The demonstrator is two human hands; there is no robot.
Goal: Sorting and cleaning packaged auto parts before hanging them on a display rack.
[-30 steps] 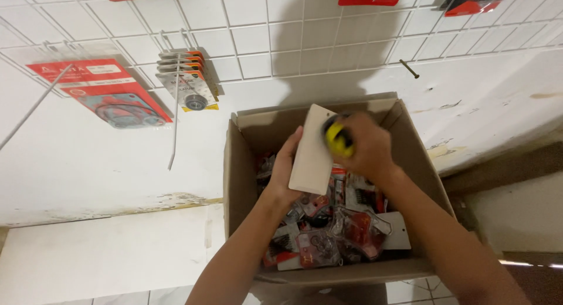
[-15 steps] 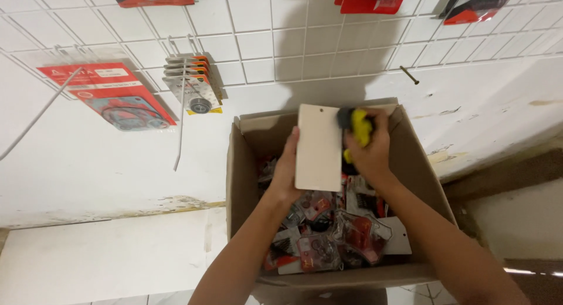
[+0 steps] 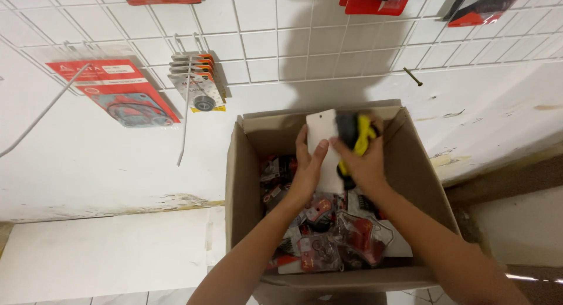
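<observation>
White card (image 3: 321, 142) gripped by both hands (above cardboard box (image 3: 422, 182))

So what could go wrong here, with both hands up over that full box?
1. The white card is pinched only at its edges between the left hand and right hand, so it might slip back into the box.
2. The right hand also grips a yellow and black item; juggling both could mean dropping one.
3. The packets below lie in a loose heap, so anything dropped could get buried.
</observation>
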